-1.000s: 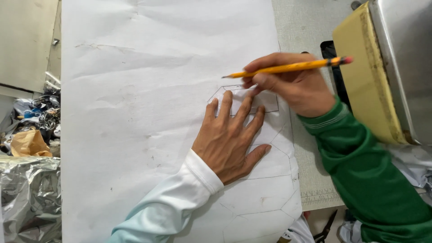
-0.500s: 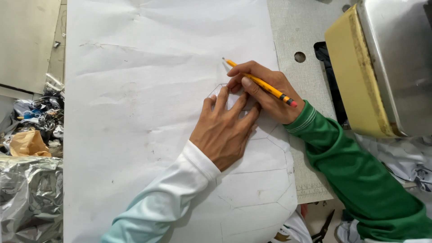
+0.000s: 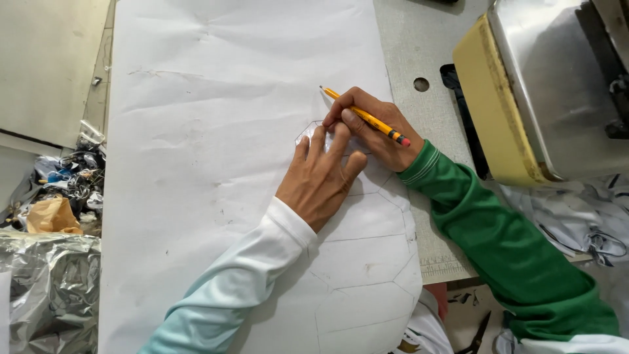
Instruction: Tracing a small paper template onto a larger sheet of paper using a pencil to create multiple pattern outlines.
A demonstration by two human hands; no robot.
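A large white paper sheet (image 3: 216, 131) covers the grey table (image 3: 419, 52), with pencil outlines of polygons drawn on its lower right part. My left hand (image 3: 321, 180), in a pale mint sleeve, lies flat with fingers spread on a small clear template (image 3: 306, 134) on the paper. My right hand (image 3: 377, 128), in a green sleeve, grips a yellow pencil (image 3: 363, 116) with a red eraser end. The pencil's tip is up and left, just above the paper beside the template's upper edge.
A sewing machine with a yellowed base and metal body (image 3: 544, 92) stands at the right. A round hole (image 3: 421, 84) sits in the tabletop. Crumpled foil (image 3: 39, 288) and a heap of scraps (image 3: 65, 190) lie left. White cloth (image 3: 576, 223) hangs lower right; scissors (image 3: 478, 331) lie below.
My right hand turned the pencil from lying level, eraser to the right, to slanting with its tip up-left at the template. The view shifted slightly; my left hand stayed pressed down.
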